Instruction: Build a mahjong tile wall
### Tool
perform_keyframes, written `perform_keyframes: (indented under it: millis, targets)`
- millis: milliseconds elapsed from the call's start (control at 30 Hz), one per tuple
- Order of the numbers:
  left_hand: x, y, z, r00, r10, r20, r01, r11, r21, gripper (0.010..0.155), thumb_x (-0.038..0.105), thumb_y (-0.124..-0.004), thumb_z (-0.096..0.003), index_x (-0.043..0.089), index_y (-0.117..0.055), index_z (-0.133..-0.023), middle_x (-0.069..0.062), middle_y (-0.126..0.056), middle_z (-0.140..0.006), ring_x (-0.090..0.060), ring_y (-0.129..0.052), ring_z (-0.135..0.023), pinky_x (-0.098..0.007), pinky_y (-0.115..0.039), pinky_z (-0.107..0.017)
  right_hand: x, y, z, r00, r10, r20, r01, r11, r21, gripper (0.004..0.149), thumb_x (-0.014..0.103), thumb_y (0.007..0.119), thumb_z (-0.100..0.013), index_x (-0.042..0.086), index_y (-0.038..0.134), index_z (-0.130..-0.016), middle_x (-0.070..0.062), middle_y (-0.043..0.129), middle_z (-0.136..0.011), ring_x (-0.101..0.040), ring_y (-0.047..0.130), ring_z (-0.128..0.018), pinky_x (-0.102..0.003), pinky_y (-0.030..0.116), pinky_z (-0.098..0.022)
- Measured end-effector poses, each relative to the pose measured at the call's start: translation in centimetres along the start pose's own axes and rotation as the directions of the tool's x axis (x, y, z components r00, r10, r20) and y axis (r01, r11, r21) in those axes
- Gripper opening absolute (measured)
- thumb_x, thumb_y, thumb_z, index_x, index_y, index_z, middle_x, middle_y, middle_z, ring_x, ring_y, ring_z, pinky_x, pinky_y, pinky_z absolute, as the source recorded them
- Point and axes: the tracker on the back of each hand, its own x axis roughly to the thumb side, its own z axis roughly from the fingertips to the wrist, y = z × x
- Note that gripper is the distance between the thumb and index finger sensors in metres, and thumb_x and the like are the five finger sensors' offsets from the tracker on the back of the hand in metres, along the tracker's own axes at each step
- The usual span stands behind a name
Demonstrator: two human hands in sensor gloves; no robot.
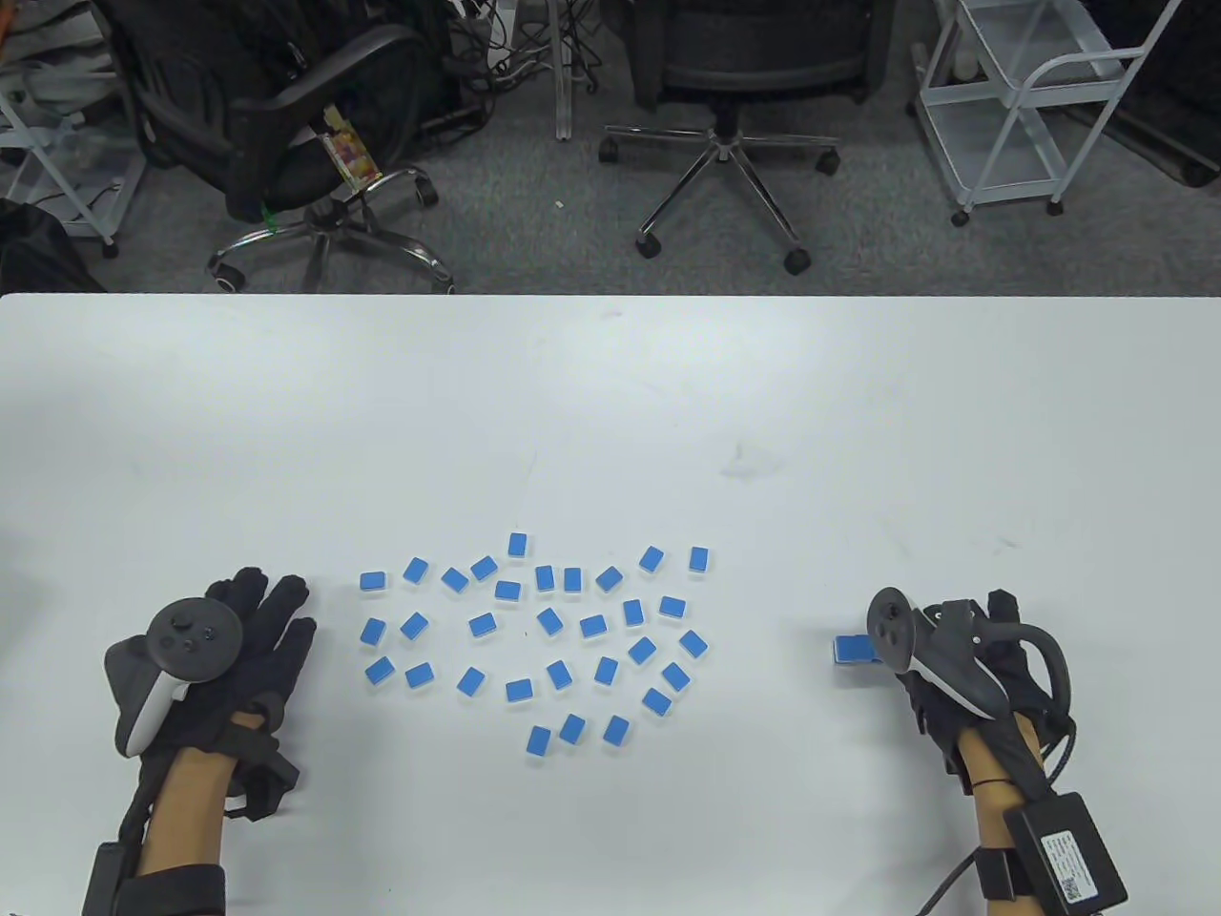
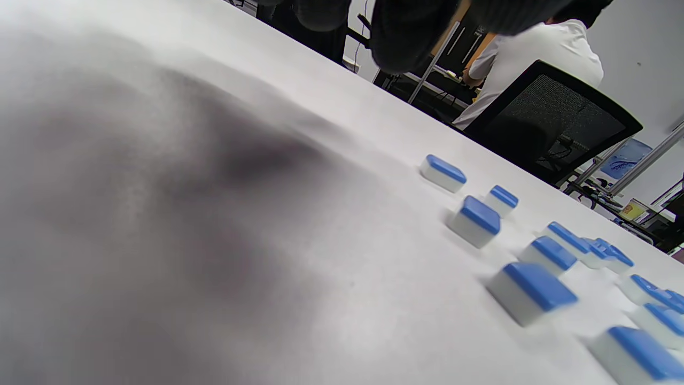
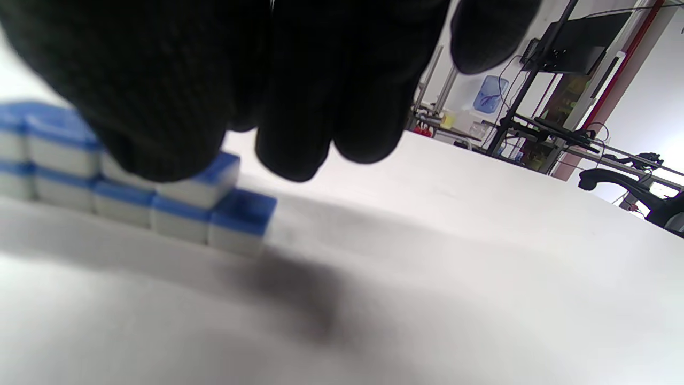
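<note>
Your right hand (image 3: 224,80) sets a tile (image 3: 200,184) atop the wall (image 3: 133,208), grip hidden; square it flush while your left hand (image 1: 238,658) rests flat, fingers straight.

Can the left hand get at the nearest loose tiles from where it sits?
Probably yes. The left hand lies with fingers spread just beside the loose tiles, and only bare table separates them; nothing blocks.

White table (image 1: 610,401) with loose blue mahjong tiles (image 1: 544,630) scattered bottom-center, face down. Left hand (image 1: 224,658) flat, fingers spread, just left of the scatter. Right hand (image 1: 954,658) far right, touching a small tile stack (image 1: 856,650); grip hidden behind the tracker (image 1: 897,625).
</note>
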Motion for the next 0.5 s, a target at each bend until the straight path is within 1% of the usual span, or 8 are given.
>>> perform_keyframes:
  millis: [133,167,233,333,367,433,467,500]
  targets:
    - [0.1,0.2,0.1,1.0,0.006,0.006,-0.006,1.0,0.013,0.065,0.063,-0.053,-0.0512,0.045,-0.048,-0.113,0.008,-0.024,-0.126,-0.024,-0.017,-0.118,-0.061,-0.017,-0.082,1.0,-1.3,1.1,0.997,-0.042,0.059,0.051,0.988,-0.145,0.066,0.042,0.089,-0.028,0.035,0.069,-0.09,-0.003,0.087,-0.09,-0.032,0.079,-0.09,-0.067,0.046,-0.074]
    - [0.1,0.2,0.1,1.0,0.005,0.007,-0.005,1.0,0.012,0.064,0.063,-0.053,-0.0512,0.045,-0.048,-0.113,0.008,-0.024,-0.126,-0.024,-0.017,-0.118,-0.061,-0.017,-0.083,1.7,-1.7,1.6,0.994,-0.043,0.098,0.061,0.98,-0.19,0.065,0.043,0.089,-0.028,0.035,0.069,-0.09,-0.003,0.087,-0.089,-0.032,0.079,-0.09,-0.068,0.047,-0.074]
    - [0.0,0.0,0.1,1.0,0.003,0.002,-0.003,1.0,0.0,0.065,0.063,-0.053,-0.0513,0.045,-0.049,-0.113,0.007,-0.024,-0.126,-0.024,-0.017,-0.118,-0.061,-0.017,-0.082,3.7,-2.2,2.5,0.98,-0.023,0.199,0.07,0.97,-0.234,0.064,0.043,0.088,-0.029,0.035,0.07,-0.089,-0.002,0.089,-0.087,-0.031,0.081,-0.088,-0.067,0.049,-0.073]
    - [-0.1,0.1,0.0,1.0,0.01,-0.003,-0.01,1.0,0.003,0.064,0.062,-0.053,-0.0512,0.045,-0.049,-0.113,0.007,-0.024,-0.126,-0.024,-0.017,-0.118,-0.061,-0.017,-0.082,7.7,-2.7,3.7,0.939,0.004,0.344,0.083,0.968,-0.236,0.061,0.043,0.087,-0.029,0.035,0.072,-0.088,0.0,0.093,-0.083,-0.029,0.086,-0.085,-0.065,0.053,-0.073]
    - [-0.1,0.2,0.0,1.0,0.01,-0.002,-0.01,1.0,0.006,0.065,0.062,-0.053,-0.0512,0.045,-0.048,-0.113,0.007,-0.024,-0.126,-0.024,-0.017,-0.118,-0.061,-0.017,-0.083,8.5,-2.7,3.9,0.93,0.01,0.368,0.08,0.97,-0.228,0.062,0.043,0.087,-0.029,0.035,0.072,-0.088,0.0,0.093,-0.082,-0.029,0.087,-0.084,-0.065,0.054,-0.073]
    - [0.0,0.3,0.2,1.0,0.002,0.005,-0.002,1.0,0.015,0.065,0.062,-0.053,-0.0512,0.045,-0.049,-0.113,0.007,-0.025,-0.126,-0.024,-0.018,-0.118,-0.061,-0.017,-0.082,11.4,-2.6,4.4,0.908,0.038,0.416,0.057,0.975,-0.213,0.063,0.044,0.087,-0.029,0.036,0.069,-0.089,-0.002,0.09,-0.087,-0.031,0.083,-0.087,-0.065,0.053,-0.073]
    - [0.0,0.3,0.2,1.0,0.0,0.007,-0.001,1.0,0.015,0.065,0.063,-0.053,-0.0511,0.045,-0.049,-0.113,0.007,-0.025,-0.126,-0.024,-0.018,-0.118,-0.061,-0.017,-0.082,12.1,-2.5,4.4,0.904,0.054,0.424,0.042,0.976,-0.213,0.065,0.044,0.086,-0.029,0.036,0.067,-0.09,-0.003,0.087,-0.09,-0.031,0.081,-0.089,-0.065,0.052,-0.073]
    - [0.0,0.3,0.3,1.0,0.001,0.01,-0.001,1.0,0.014,0.064,0.062,-0.053,-0.0512,0.045,-0.049,-0.113,0.007,-0.025,-0.126,-0.024,-0.018,-0.118,-0.061,-0.017,-0.082,13.6,-2.2,4.3,0.894,0.116,0.433,-0.025,0.977,-0.21,0.067,0.045,0.086,-0.029,0.038,0.064,-0.092,-0.003,0.084,-0.093,-0.032,0.08,-0.09,-0.065,0.051,-0.073]
